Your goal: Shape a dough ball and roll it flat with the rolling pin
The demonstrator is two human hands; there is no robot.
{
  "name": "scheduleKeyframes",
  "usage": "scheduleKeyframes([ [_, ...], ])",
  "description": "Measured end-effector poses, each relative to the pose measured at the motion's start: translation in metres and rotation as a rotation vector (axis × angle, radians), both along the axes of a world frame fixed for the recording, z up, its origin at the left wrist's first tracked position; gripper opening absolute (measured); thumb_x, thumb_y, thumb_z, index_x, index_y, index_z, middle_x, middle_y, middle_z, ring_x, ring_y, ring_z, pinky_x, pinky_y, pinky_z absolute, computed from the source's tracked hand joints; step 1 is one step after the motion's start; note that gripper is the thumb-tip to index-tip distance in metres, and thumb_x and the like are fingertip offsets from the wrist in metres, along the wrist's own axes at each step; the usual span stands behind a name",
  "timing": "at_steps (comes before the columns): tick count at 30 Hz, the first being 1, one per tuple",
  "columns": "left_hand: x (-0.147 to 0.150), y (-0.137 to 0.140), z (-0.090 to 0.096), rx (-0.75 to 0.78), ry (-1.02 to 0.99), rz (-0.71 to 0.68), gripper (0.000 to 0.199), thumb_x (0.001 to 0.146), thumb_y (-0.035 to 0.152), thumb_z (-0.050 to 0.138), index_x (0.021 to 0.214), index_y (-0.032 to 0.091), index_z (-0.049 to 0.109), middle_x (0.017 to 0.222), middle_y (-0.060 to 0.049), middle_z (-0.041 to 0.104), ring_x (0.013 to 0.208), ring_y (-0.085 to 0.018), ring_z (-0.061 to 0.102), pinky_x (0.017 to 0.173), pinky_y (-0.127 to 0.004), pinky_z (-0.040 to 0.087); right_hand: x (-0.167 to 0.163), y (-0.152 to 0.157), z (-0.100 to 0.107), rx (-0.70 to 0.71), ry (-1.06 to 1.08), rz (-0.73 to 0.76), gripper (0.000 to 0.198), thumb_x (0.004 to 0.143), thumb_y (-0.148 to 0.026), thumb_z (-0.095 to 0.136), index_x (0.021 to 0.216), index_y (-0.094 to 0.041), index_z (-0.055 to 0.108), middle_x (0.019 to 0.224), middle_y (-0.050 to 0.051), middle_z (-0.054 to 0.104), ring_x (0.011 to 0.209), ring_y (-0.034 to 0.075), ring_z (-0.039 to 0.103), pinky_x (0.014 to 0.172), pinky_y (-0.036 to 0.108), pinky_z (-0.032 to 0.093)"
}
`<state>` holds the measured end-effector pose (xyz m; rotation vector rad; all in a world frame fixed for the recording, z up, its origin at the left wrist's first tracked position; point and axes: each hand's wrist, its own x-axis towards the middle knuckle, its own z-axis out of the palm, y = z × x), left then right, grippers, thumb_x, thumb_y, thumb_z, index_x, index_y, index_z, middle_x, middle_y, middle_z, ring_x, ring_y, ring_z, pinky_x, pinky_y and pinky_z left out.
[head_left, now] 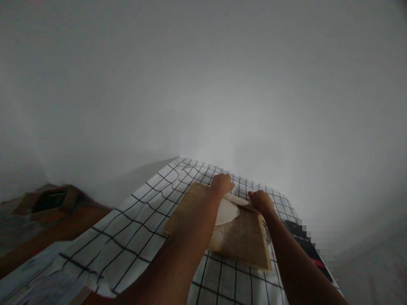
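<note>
A wooden board [243, 245] lies on the checked cloth in front of me. On it rests a flat, pale sheet of dough [227, 213] with a rounded edge, partly hidden behind my left forearm. A light rolling pin [242, 201] runs across the far part of the board, at the dough's far side. My left hand [222, 183] is closed around its left end. At the other end my right hand [261, 201] is closed on the pin, near the board's right far corner. The fingers of both hands are mostly turned away from view.
A white cloth with black grid lines [133, 224] covers the table, which reaches a pale wall [203, 84]. A dark flat item [303, 239] lies at the right edge. On the floor at left stands an open cardboard box [49, 201].
</note>
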<state>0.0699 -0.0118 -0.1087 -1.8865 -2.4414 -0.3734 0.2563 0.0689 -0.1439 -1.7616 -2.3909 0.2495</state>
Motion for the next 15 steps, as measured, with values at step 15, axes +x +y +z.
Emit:
scheduleKeyframes([
  [15,-0.0001,0.0014,-0.0013,-0.027,0.022,-0.033,0.039,0.089,0.039,0.051,0.108,0.014,0.074,0.111,-0.017,0.074,0.107,-0.027,0.069,0.090,-0.035,0.052,-0.0029,0.0072,-0.0009,-0.038,-0.071,0.027,0.041,0.094,-0.038,0.039,0.103,-0.016,0.072,0.110,0.019,0.072,0.103,0.028,0.069,0.081,0.035,0.049],
])
